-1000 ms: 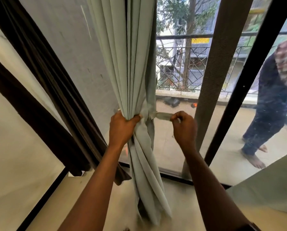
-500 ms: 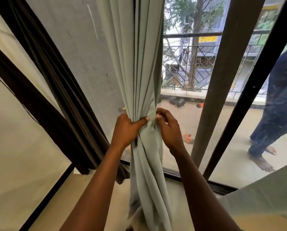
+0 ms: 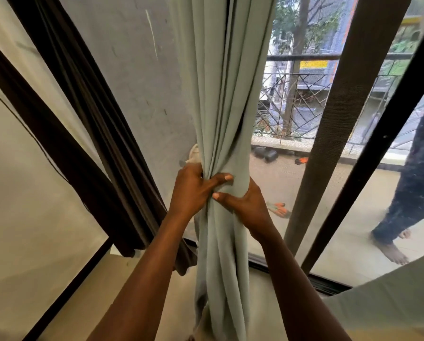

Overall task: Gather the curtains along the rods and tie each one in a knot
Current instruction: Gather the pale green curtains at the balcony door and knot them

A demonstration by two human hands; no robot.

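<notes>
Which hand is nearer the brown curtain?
Left. Left hand grips the green curtain on its left side, toward the brown curtain; right hand grips its right side, farther off.

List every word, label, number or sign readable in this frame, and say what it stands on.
No text can be read.
Yellow sign outside, beyond the balcony railing: too small and blurred to read.
Pale green curtain: no print or label visible.
</notes>
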